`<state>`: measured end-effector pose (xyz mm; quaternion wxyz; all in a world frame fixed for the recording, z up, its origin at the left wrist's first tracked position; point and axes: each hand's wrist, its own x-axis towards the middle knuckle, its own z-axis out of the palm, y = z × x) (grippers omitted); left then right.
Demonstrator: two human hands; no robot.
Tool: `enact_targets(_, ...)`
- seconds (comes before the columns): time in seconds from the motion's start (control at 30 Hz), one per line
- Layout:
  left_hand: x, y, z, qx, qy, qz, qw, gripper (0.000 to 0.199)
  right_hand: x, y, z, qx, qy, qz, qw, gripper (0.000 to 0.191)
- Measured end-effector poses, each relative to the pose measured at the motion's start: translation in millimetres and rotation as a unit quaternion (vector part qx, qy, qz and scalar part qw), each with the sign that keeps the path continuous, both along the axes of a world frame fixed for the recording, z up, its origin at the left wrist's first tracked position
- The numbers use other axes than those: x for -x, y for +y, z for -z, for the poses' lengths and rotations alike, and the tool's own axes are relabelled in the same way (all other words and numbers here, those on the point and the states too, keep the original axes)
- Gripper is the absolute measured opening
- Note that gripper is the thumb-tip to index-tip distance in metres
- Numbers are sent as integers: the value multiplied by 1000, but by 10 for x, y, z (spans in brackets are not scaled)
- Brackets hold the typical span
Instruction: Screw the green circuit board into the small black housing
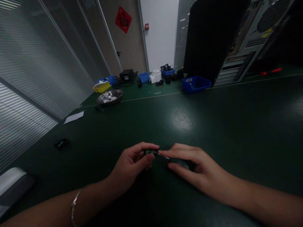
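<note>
I count two hands of mine: one left hand (132, 162), one right hand (200, 165). One bracelet (73, 205), one small green board (148, 152), one thin metal tool (163, 155). One counter (146, 123), one metal bowl (110, 103), one yellow bin (102, 89), at least three blue bins (199, 89), one white sheet (74, 117), one red diamond sign (123, 20). Small black items (174, 76): too dark for counting.

Pale light (182, 119) glares on a dark green tabletop (232, 126); grey slatted blinds (40, 56) hang left of a flat brown door (133, 50).
</note>
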<state>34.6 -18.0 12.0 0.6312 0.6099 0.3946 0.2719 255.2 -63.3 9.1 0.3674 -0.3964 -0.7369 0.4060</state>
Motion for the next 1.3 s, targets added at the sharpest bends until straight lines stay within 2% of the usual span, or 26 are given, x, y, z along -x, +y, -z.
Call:
enact_targets(0.23, 12, -1, -7, -55, 13, -22, 998, 22, 8, -4, -14, -20, -12, 8, 1000, 37)
enact_targets(0.57, 24, -4, -43, -68, 46, -12, 997, 21, 6, -41, 19, -48, -43, 4, 998, 40)
enact_targets(0.83, 23, 11, 45, 17, -33, -3, 999, 17, -21, -31, 26, -36, -20, -11, 999, 39)
enact_targets(1.0, 16, 10, 43, 57, -66, 4, 996, 16, -25, -21, 21, -34, -4, -20, 999, 39)
enact_targets(1.17, 19, 12, 47, 70, -60, -7, 996, 18, -12, -18, 28, -38, 2, -12, 999, 39)
enact_targets(1.3, 16, 18, 46, 53, -38, -15, 998, 22, -6, -21, 35, -36, 0, -6, 999, 38)
